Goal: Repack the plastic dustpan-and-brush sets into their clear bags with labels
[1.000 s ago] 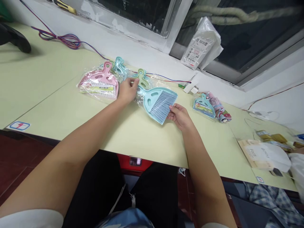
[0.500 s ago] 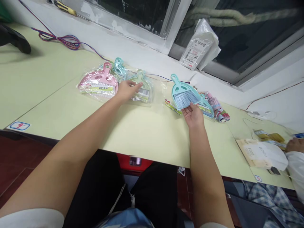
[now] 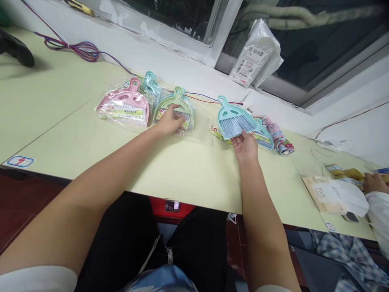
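Observation:
My right hand (image 3: 245,147) grips the front lip of a turquoise dustpan (image 3: 225,106), which has a grey-bristled brush (image 3: 236,125) nested in it. The dustpan is tilted up with its handle away from me. My left hand (image 3: 171,121) lies over the bristle end of a green dustpan-and-brush set (image 3: 177,96) in a clear bag, its thumb and fingers apart. Left of that hand, a bagged pink dustpan set (image 3: 129,99) overlaps a bagged turquoise set (image 3: 150,84). Another turquoise dustpan (image 3: 265,138) lies partly behind my right hand, beside a yellow-green label card (image 3: 219,135).
A rolled floral cloth item (image 3: 281,140) lies at the right. Blue-red cable (image 3: 86,52) runs along the wall. A white package (image 3: 253,59) leans on the window. Farther right are a paper packet (image 3: 326,194) and a co-worker's hand (image 3: 376,183). The table's front edge (image 3: 188,202) is near my lap.
My left hand has shifted right and slightly down over the green set, which now shows more. My right hand still holds the turquoise dustpan, nearly in place.

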`<state>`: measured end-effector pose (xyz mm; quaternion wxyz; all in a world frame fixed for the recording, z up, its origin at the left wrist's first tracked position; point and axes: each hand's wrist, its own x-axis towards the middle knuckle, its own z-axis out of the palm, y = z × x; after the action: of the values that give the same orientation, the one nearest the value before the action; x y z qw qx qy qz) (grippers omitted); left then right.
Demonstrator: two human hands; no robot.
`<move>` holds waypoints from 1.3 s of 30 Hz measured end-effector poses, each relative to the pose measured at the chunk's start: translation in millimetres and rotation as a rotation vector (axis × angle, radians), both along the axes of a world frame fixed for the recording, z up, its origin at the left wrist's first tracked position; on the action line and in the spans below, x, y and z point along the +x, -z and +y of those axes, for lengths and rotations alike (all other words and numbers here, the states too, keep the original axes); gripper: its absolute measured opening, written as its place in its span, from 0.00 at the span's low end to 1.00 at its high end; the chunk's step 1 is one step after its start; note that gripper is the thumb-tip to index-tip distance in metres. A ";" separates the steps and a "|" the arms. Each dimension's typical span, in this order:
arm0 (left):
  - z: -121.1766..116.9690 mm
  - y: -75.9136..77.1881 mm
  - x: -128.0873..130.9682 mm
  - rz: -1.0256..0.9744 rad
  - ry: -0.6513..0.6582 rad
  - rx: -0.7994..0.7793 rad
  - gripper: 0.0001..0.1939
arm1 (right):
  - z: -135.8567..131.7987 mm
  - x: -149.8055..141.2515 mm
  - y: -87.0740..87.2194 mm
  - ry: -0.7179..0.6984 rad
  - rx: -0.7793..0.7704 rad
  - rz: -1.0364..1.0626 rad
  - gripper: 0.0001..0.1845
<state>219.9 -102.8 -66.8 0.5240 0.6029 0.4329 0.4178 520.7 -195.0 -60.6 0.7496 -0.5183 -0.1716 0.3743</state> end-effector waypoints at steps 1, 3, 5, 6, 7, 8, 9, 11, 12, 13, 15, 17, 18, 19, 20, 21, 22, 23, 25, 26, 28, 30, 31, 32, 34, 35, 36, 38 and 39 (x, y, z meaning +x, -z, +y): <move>-1.5 -1.1 0.1 0.019 0.017 -0.001 0.38 | -0.1 -1.9 0.3 -0.009 0.001 -0.002 0.08; -2.6 -1.3 0.2 0.063 0.049 0.014 0.44 | -0.6 -5.1 0.8 -0.026 0.011 -0.007 0.09; -1.4 1.8 1.5 0.073 0.069 0.063 0.48 | -1.3 -7.7 1.3 -0.038 0.018 -0.015 0.10; -0.4 4.3 2.8 0.063 0.064 0.089 0.49 | -1.6 -8.8 1.5 -0.042 0.017 -0.020 0.10; 0.7 7.1 4.3 0.048 0.055 0.110 0.51 | -2.0 -10.0 1.7 -0.047 0.015 -0.027 0.11; 1.8 9.8 5.9 0.031 0.043 0.128 0.52 | -2.5 -11.3 1.9 -0.054 0.014 -0.034 0.11; 2.7 12.1 7.1 0.014 0.026 0.146 0.53 | -3.1 -12.6 2.0 -0.063 0.015 -0.040 0.12; 3.8 14.1 8.1 0.005 -0.007 0.207 0.53 | -4.4 -15.6 2.0 -0.090 0.024 -0.054 0.12; 4.0 13.7 7.7 0.013 -0.025 0.261 0.51 | -5.2 -17.3 1.8 -0.106 0.028 -0.061 0.13; 3.8 12.5 6.9 0.022 -0.049 0.322 0.47 | -6.1 -19.2 1.4 -0.125 0.030 -0.069 0.14; 2.6 8.0 5.0 0.022 -0.108 0.408 0.36 | -8.1 -23.4 -0.1 -0.174 0.032 -0.088 0.15; 0.3 2.5 4.3 -0.040 -0.144 0.367 0.27 | -10.1 -28.6 -1.9 -0.241 0.030 -0.104 0.16; -1.2 -0.3 4.6 -0.091 -0.140 0.302 0.24 | -11.1 -31.5 -2.7 -0.275 0.029 -0.110 0.16; -3.0 -2.9 5.3 -0.145 -0.118 0.223 0.23 | -12.2 -34.7 -3.5 -0.308 0.028 -0.113 0.16; -5.0 -5.4 6.2 -0.195 -0.082 0.144 0.23 | -13.3 -38.1 -4.2 -0.339 0.028 -0.114 0.16; -7.1 -7.6 7.2 -0.237 -0.041 0.075 0.24 | -14.6 -41.6 -4.9 -0.368 0.029 -0.113 0.16; -9.4 -9.7 8.4 -0.270 0.002 0.019 0.25 | -16.0 -45.2 -5.6 -0.395 0.032 -0.113 0.17; -11.6 -11.4 9.6 -0.296 0.037 -0.024 0.26 | -17.5 -48.8 -6.5 -0.421 0.034 -0.112 0.17; -15.5 -13.7 11.9 -0.338 0.076 -0.078 0.27 | -20.7 -56.0 -8.5 -0.468 0.028 -0.106 0.18; -17.0 -14.2 13.0 -0.358 0.085 -0.092 0.26 | -22.2 -59.6 -9.7 -0.488 0.019 -0.100 0.18; -18.3 -13.9 14.5 -0.400 0.097 -0.109 0.26 | -25.1 -66.1 -11.9 -0.521 -0.004 -0.083 0.17; -17.7 -12.3 15.1 -0.433 0.109 -0.120 0.25 | -27.3 -71.4 -13.2 -0.547 -0.024 -0.071 0.16; -17.0 -11.2 15.1 -0.446 0.113 -0.125 0.24 | -28.1 -73.4 -13.4 -0.559 -0.032 -0.070 0.15; -16.1 -10.1 15.0 -0.458 0.117 -0.130 0.24 | -28.7 -74.7 -13.3 -0.568 -0.038 -0.073 0.15; -14.1 -7.9 15.0 -0.486 0.125 -0.145 0.23 | -28.8 -74.9 -12.6 -0.591 -0.058 -0.089 0.15; -13.2 -7.0 15.1 -0.504 0.126 -0.153 0.22 | -28.2 -73.6 -12.2 -0.609 -0.079 -0.100 0.14; -12.4 -6.2 15.4 -0.522 0.126 -0.160 0.21 | -27.2 -71.2 -11.8 -0.610 -0.109 -0.114 0.13; -11.3 -5.5 16.2 -0.552 0.122 -0.160 0.20 | -24.3 -63.9 -11.9 -0.501 -0.161 -0.169 0.13; -11.2 -5.5 16.7 -0.560 0.121 -0.154 0.19 | -22.7 -59.7 -12.3 -0.381 -0.156 -0.220 0.14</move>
<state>236.6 -114.1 -61.3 0.6912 0.4472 0.2652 0.5018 461.0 -217.7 -48.3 0.5999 -0.5705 -0.3175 0.4624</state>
